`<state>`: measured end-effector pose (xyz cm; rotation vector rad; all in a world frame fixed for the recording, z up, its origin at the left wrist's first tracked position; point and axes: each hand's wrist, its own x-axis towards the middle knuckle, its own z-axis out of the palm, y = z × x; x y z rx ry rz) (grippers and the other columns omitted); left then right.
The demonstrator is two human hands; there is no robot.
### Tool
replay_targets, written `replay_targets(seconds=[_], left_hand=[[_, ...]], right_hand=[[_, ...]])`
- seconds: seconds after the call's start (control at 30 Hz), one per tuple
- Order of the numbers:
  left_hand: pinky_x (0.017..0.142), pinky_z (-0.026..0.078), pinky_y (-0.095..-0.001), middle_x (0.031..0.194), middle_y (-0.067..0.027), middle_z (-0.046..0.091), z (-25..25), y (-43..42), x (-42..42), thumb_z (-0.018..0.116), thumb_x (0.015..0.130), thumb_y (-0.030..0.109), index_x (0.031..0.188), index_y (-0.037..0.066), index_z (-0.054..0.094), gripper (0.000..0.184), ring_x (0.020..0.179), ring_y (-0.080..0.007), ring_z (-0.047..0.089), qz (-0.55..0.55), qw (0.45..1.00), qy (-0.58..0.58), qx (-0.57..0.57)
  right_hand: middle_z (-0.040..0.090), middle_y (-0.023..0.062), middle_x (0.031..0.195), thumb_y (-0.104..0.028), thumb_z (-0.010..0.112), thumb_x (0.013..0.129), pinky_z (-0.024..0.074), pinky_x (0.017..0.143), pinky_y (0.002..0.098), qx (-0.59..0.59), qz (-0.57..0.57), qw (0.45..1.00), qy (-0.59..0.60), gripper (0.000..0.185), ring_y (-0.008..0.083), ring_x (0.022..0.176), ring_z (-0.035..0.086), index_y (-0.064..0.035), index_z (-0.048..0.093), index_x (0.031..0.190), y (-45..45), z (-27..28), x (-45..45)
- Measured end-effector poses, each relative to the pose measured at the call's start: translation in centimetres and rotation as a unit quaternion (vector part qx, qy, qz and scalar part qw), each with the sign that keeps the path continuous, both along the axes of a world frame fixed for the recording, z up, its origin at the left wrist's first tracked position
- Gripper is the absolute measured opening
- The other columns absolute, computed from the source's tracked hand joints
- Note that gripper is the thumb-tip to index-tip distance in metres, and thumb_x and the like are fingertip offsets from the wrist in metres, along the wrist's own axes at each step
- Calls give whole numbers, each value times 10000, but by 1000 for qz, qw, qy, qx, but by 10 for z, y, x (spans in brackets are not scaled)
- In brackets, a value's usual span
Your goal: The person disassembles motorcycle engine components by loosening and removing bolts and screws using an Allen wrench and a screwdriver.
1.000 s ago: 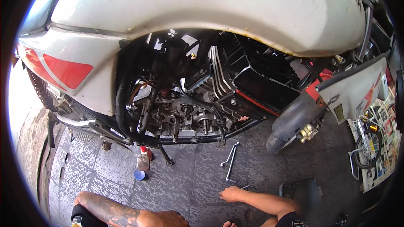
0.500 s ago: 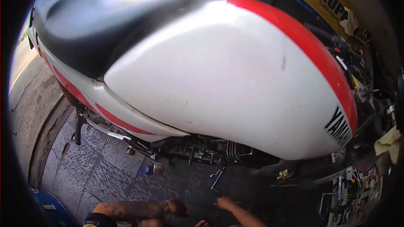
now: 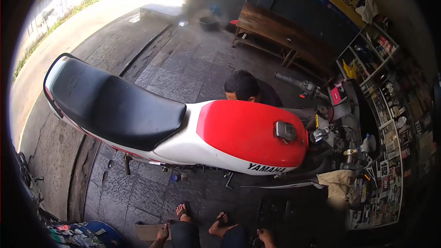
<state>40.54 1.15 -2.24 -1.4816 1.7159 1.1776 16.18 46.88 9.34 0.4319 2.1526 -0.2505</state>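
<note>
A white and red motorcycle (image 3: 225, 131) with a black seat (image 3: 110, 105) stands across the head view. My left hand (image 3: 163, 233), at the bottom edge, has curled fingers and overlaps a flat brown board (image 3: 146, 232); whether it grips the board is unclear. My right hand (image 3: 265, 236) is lower right of my sandalled feet, also curled, with dark surroundings hiding anything in it. On the floor below the engine lie a metal wrench-like tool (image 3: 228, 180) and a small blue round object (image 3: 174, 177).
A person (image 3: 242, 86) crouches behind the fuel tank. A wooden bench (image 3: 280, 36) stands at the back. Stocked shelves (image 3: 388, 156) line the right side. A beige cloth (image 3: 337, 183) hangs near the front of the motorcycle. Cluttered items on a blue drum (image 3: 103, 232) are at lower left.
My view has risen and drawn back, showing the whole motorcycle and the person behind it. My hands have moved apart, the left one now over the brown board.
</note>
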Motion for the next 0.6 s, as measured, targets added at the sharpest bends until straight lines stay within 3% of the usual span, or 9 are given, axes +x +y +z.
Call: replay_targets(seconds=[0.07,0.1,0.13,0.2,0.23,0.33,0.37,0.6], left_hand=[[939,406,-430,1124,-297,564,32,10,31,305,925,564,1159,-42,555,696,1122,-434,505,-20,999,-18,37],[938,404,-438,1132,-298,556,50,12,39,309,923,563,1165,-41,549,693,1125,-437,499,-40,998,-23,40],[937,401,-445,1140,-298,548,66,7,50,312,922,562,1171,-39,544,691,1129,-440,494,-70,996,-32,46],[935,396,-461,1155,-300,532,95,-4,62,319,920,559,1183,-37,533,686,1135,-445,483,-123,990,-49,53],[934,393,-468,1163,-300,524,107,-8,61,322,918,558,1188,-36,527,684,1139,-448,478,-144,986,-55,55],[931,385,-491,1186,-303,500,129,-11,46,332,915,555,1206,-32,511,679,1149,-456,462,-196,977,-63,61],[930,383,-499,1194,-303,492,134,-9,37,336,913,554,1212,-30,505,678,1153,-459,456,-214,973,-64,59],[923,364,-552,1249,-308,436,158,17,-51,360,905,546,1253,-22,467,675,1177,-478,419,-370,927,-67,18]], right_hand=[[616,192,1107,-459,504,899,424,911,437,21,5,997,79,436,343,1109,543,-77,653,1049,38,-3,63],[615,195,1113,-463,520,886,437,895,434,8,58,940,335,433,347,1086,562,-86,656,1049,71,-48,119],[621,207,1093,-447,539,876,460,860,427,20,-86,991,103,434,359,1044,587,-79,636,1086,39,29,119],[618,237,1064,-478,541,863,462,837,447,7,-187,979,86,513,396,1018,583,-13,635,1058,44,32,181],[617,237,1058,-487,518,873,465,834,454,-2,-174,982,69,520,404,1006,584,-6,640,1030,37,45,200],[649,204,976,-434,516,873,480,799,406,44,-191,980,23,451,338,945,628,-39,617,1066,13,63,257],[663,169,914,-411,486,883,491,753,416,32,-246,967,-56,410,326,827,642,-84,626,1089,24,25,297],[656,166,904,-376,473,891,488,730,414,26,-422,904,-60,383,321,812,635,-75,619,1078,20,85,356]])
